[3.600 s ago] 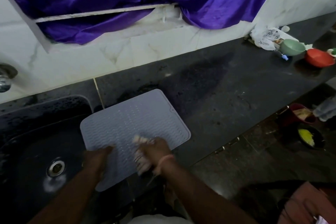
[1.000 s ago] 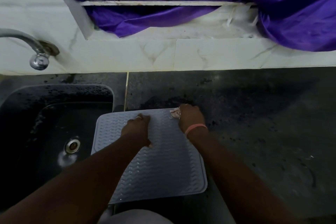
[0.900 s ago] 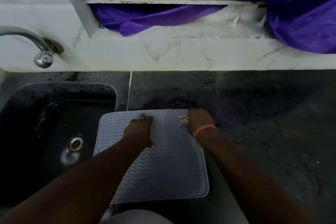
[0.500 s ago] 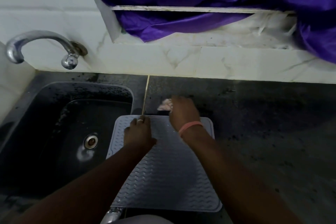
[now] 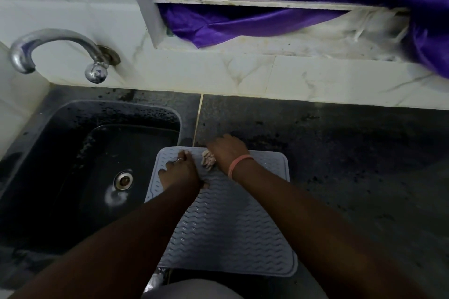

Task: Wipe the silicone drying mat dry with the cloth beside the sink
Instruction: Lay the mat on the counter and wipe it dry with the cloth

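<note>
Back onto the mat's [image 5: 226, 226] far edge came the right hand [image 5: 227, 152], bunching the cloth [image 5: 208, 161]; left hand [image 5: 181, 173] pressed flat; firm overlapping strokes would dry best.

Mat [image 5: 226, 226] right of sink [image 5: 73, 143]

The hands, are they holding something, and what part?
The right hand grips the bunched cloth; which part is hidden. The left hand presses the mat.

The right hand [image 5: 227, 150] carries the cloth [image 5: 208, 160] back from the counter [image 5: 352, 153] onto the mat's [image 5: 230, 226] far edge, close beside the left hand [image 5: 179, 172].
</note>
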`<state>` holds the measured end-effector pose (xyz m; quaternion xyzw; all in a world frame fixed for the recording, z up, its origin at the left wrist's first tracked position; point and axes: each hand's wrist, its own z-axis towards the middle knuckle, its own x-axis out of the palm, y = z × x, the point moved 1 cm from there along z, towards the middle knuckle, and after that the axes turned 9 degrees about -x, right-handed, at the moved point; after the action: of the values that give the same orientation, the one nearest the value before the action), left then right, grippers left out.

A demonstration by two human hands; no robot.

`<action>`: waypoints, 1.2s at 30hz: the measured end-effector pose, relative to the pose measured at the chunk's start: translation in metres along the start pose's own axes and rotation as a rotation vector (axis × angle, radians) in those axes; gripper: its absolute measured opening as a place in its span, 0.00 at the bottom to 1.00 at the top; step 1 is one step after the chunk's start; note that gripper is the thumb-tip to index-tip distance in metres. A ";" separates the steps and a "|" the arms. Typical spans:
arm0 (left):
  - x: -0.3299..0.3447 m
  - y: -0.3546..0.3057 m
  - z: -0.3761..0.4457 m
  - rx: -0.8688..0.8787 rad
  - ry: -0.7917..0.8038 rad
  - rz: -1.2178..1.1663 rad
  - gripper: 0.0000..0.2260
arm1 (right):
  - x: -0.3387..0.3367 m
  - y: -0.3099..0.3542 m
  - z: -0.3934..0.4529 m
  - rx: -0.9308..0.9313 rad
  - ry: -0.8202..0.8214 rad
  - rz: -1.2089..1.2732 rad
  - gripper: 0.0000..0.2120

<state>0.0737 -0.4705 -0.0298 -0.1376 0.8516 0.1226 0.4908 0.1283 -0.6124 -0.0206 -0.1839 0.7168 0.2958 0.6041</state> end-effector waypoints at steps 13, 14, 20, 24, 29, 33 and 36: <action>-0.009 -0.006 -0.006 -0.043 0.058 0.030 0.51 | -0.042 -0.109 -0.105 0.243 0.351 -0.170 0.10; -0.009 -0.006 -0.006 -0.036 0.051 0.031 0.51 | -0.051 -0.114 -0.110 0.294 0.449 -0.218 0.10; -0.009 -0.005 -0.005 0.002 0.038 -0.003 0.49 | -0.097 -0.113 -0.090 0.401 0.286 -0.046 0.10; -0.004 0.000 -0.010 0.027 -0.029 -0.068 0.48 | -0.085 -0.049 -0.019 0.200 0.081 0.161 0.11; 0.003 0.016 -0.005 -0.117 0.030 -0.129 0.60 | -0.045 0.025 0.064 -0.075 0.073 0.322 0.12; 0.015 0.025 0.004 -0.208 0.078 -0.173 0.55 | -0.012 0.056 0.099 -0.298 0.210 0.132 0.08; 0.020 0.025 0.010 -0.249 0.158 -0.226 0.57 | 0.013 0.059 0.106 -0.398 0.262 -0.086 0.11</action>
<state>0.0634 -0.4457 -0.0505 -0.3013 0.8449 0.1599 0.4122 0.1691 -0.4979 -0.0312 -0.3664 0.7080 0.3790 0.4699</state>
